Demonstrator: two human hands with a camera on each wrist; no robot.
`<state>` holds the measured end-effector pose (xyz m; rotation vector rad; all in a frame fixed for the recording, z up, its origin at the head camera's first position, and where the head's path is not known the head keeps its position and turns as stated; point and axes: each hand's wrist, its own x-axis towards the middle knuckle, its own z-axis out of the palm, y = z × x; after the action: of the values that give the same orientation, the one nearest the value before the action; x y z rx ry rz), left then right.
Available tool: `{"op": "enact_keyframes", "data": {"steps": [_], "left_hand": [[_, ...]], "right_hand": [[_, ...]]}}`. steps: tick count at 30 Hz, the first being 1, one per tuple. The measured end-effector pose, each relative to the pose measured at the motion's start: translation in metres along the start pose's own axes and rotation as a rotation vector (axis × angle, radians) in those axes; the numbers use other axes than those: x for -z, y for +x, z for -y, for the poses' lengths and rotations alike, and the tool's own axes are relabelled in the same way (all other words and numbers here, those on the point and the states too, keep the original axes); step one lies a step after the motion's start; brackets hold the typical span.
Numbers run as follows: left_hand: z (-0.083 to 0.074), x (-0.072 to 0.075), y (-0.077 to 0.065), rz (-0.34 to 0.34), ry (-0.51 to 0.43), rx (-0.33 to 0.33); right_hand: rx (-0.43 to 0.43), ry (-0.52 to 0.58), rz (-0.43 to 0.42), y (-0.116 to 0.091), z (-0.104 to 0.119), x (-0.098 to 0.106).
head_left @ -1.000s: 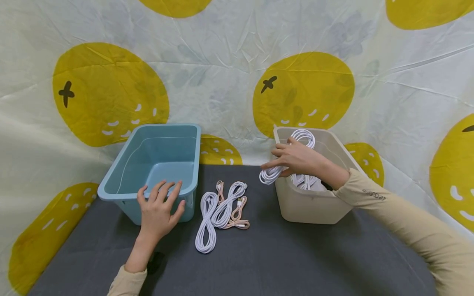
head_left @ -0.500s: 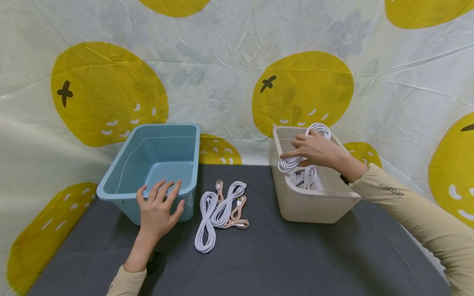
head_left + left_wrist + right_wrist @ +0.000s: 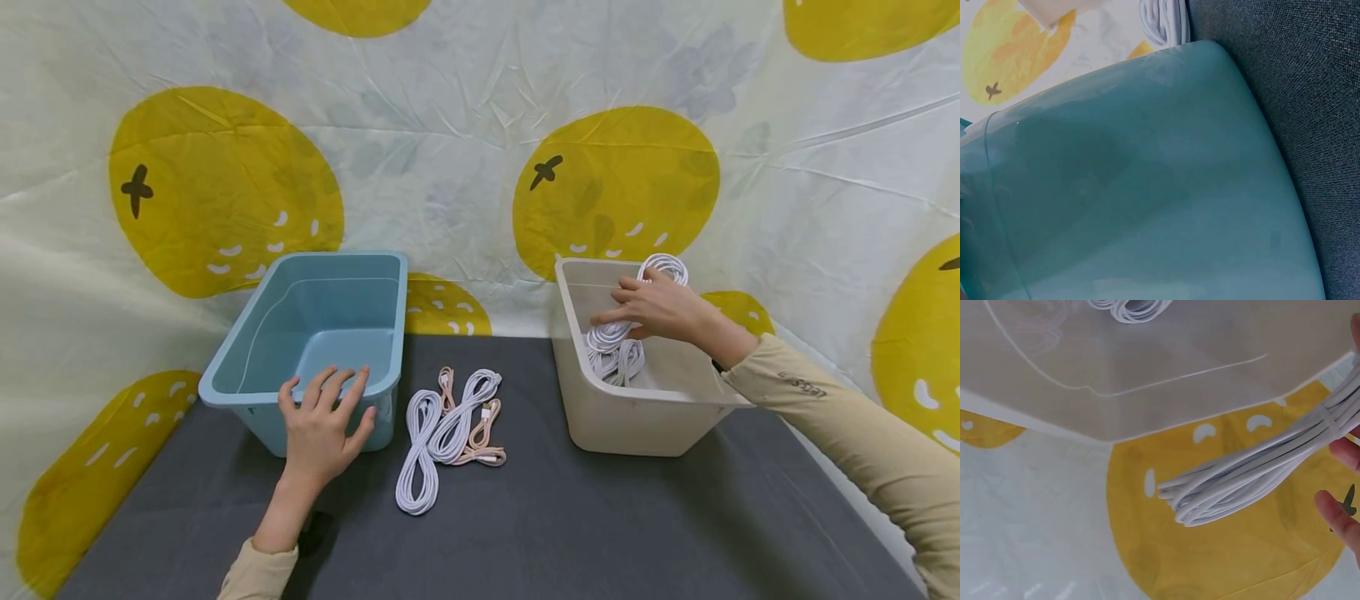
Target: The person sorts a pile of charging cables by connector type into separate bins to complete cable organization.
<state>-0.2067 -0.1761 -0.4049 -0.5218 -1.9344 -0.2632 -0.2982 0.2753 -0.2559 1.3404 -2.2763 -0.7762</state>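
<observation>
My right hand (image 3: 663,308) grips a coiled white cable (image 3: 666,267) by its middle, over the beige bin (image 3: 630,429). The right wrist view shows this cable (image 3: 1260,464) as a long bundle, bound by a tie close to the fingers. Beneath the hand, more white coiled cables (image 3: 621,367) lie inside the bin. My left hand (image 3: 318,429) is at the near rim of the blue bin (image 3: 345,300), its fingers spread and holding nothing. That bin's floor is bare. In the left wrist view its outer wall (image 3: 1147,175) fills most of the picture.
Between the bins, two white coiled cables (image 3: 417,467) lie on the dark cloth-covered table (image 3: 540,533) with peach-coloured cables (image 3: 480,454) beside and partly under them. A pale curtain (image 3: 465,192) with yellow fruit shapes hangs close behind both bins.
My right hand has moved right with the white cable, from the beige bin's left rim to over its inside. The left hand and the cables on the table have stayed put.
</observation>
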Motion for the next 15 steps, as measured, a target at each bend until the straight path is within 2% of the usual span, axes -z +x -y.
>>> {"op": "enact_keyframes", "data": {"steps": [15], "left_hand": [[0.0, 0.0, 0.0, 0.003, 0.0, -0.002]], "right_hand": [[0.072, -0.044, -0.034, -0.007, -0.008, -0.019]]}}
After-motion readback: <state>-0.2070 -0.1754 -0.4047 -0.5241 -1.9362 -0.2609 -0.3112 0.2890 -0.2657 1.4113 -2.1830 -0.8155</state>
